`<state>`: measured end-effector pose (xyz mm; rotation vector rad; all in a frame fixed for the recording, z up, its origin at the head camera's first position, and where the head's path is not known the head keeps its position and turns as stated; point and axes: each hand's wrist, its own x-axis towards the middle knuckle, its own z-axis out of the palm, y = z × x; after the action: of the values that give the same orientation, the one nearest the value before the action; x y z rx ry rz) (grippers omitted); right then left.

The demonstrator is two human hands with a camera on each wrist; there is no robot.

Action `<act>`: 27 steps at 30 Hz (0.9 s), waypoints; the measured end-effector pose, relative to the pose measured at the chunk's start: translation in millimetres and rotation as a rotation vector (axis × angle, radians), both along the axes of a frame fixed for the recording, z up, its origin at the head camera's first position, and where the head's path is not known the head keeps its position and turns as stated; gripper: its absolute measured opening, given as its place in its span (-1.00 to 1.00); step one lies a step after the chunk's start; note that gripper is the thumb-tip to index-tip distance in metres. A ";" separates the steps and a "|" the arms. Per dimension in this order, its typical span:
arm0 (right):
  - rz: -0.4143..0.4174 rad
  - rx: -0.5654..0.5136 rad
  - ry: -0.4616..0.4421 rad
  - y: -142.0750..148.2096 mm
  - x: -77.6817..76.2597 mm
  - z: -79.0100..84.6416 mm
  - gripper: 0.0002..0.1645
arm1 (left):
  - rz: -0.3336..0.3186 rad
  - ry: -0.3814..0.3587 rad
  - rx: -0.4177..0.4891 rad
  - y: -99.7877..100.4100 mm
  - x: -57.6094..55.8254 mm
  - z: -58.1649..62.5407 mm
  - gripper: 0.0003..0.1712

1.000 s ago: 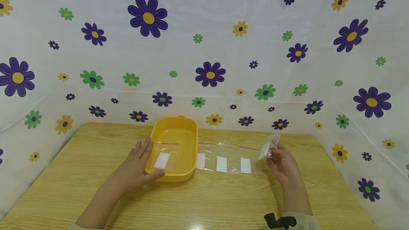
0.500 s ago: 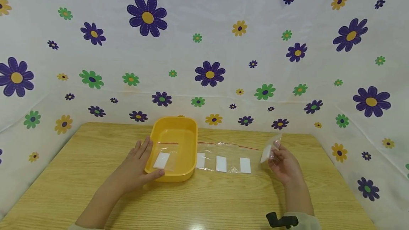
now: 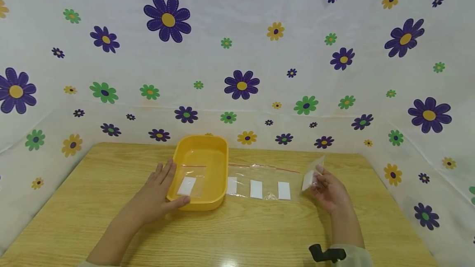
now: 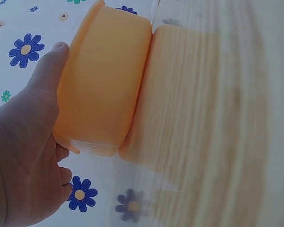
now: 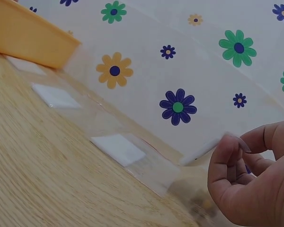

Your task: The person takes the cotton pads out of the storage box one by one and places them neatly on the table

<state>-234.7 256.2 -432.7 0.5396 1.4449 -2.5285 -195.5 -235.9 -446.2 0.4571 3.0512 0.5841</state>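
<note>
My left hand (image 3: 155, 190) lies along the left side of a yellow plastic tray (image 3: 202, 206), fingers extended by its rim and thumb on the near rim. Inside the tray is a clear zip bag (image 3: 198, 182) with a white rectangle in it. My right hand (image 3: 331, 190) pinches another clear zip bag (image 3: 309, 176) between thumb and fingers, raised and tilted at the right; it too has a white piece inside. In the right wrist view, this bag shows edge-on at the fingertips. Between tray and right hand lies a row of zip bags (image 3: 270, 176).
Everything stands on a wood-grain table (image 3: 230, 234). Each bag in the row has a white rectangle and a red seal line; the leftmost is partly hidden by the tray. A white flowered cloth (image 3: 208, 61) hangs behind the table and along both sides.
The view has shifted slightly. My right hand, with the zip bag, has moved slightly to the right of the row and then stayed nearly still. The left hand keeps its place on the tray.
</note>
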 end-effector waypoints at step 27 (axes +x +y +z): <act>-0.004 0.132 -0.006 2.2 -1.0 -12.7 -0.64 | 0.007 -0.013 0.017 0.8 0.1 0.7 0.30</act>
<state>-235.8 258.4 -445.4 0.5713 1.6177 -2.4445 -195.4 -235.1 -445.5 0.4412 3.0394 0.6107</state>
